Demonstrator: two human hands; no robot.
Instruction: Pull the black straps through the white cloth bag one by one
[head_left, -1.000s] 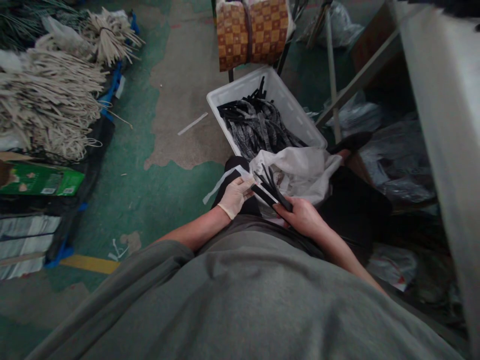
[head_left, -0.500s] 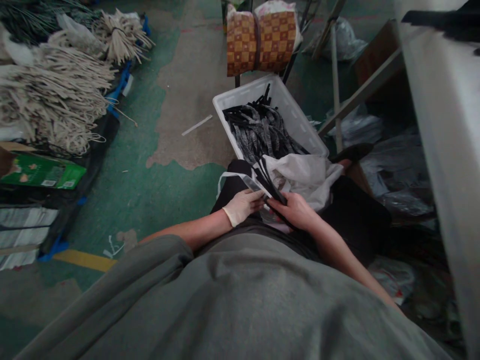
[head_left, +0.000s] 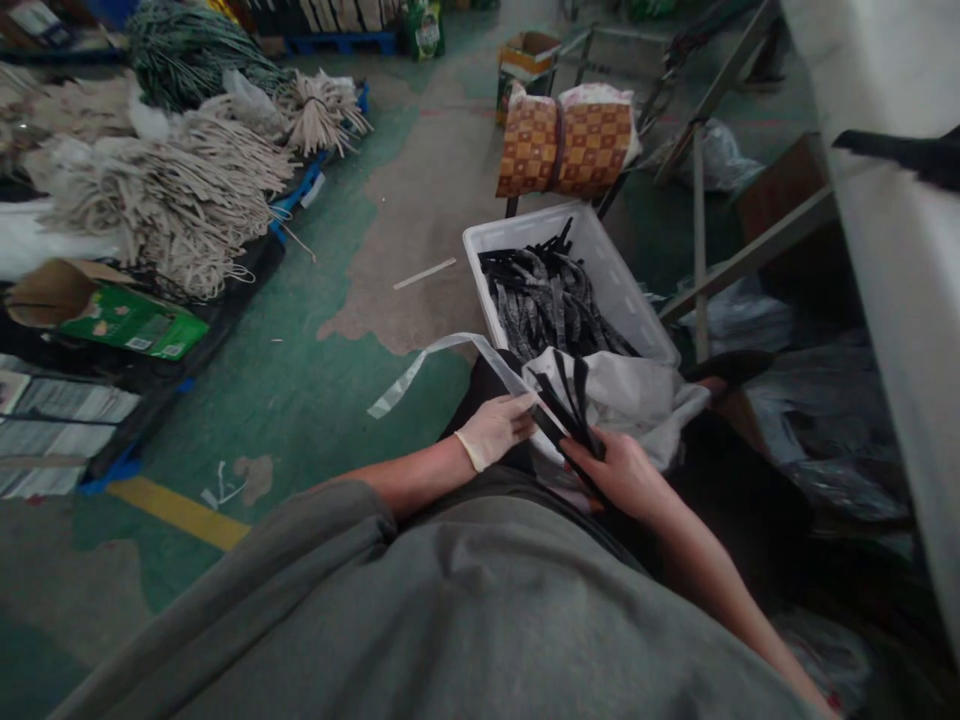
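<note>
- Pinching on the left: left hand (head_left: pixel 495 430), in a pale glove, has its fingers together at the tip of one of the black strips (head_left: pixel 582 422). Thumb mostly hidden; I can't tell if the translucent film (head_left: pixel 409 378) is caught in there too.
- Right hand (head_left: pixel 628 475), bare, fingers closed around the bunch; I see several ends fanning out, away from the body.
- Black strips sit over the lap, between the two hands, beyond the grey shirt (head_left: pixel 450 610).
- Film arcs up and leftward from the left fingertips, its loose end over the green floor (head_left: pixel 277 420).
- White sack (head_left: pixel 634 395) drapes across the lap, just beyond the right hand.
- White plastic tub (head_left: pixel 607 270) is beyond the knees; I log a heap of similar strips (head_left: pixel 559 300) inside, some greyish on top.
- Checkered cushion roll (head_left: pixel 592 150), orange-brown, strapped round the middle, right behind the tub.
- Over on the left: beige cords (head_left: pixel 187 190) piled up, open green carton (head_left: pixel 142 322) near them.
- Pale tabletop (head_left: pixel 847 80) on the right bears a dark item (head_left: pixel 900 152), too blurred for me to name.
</note>
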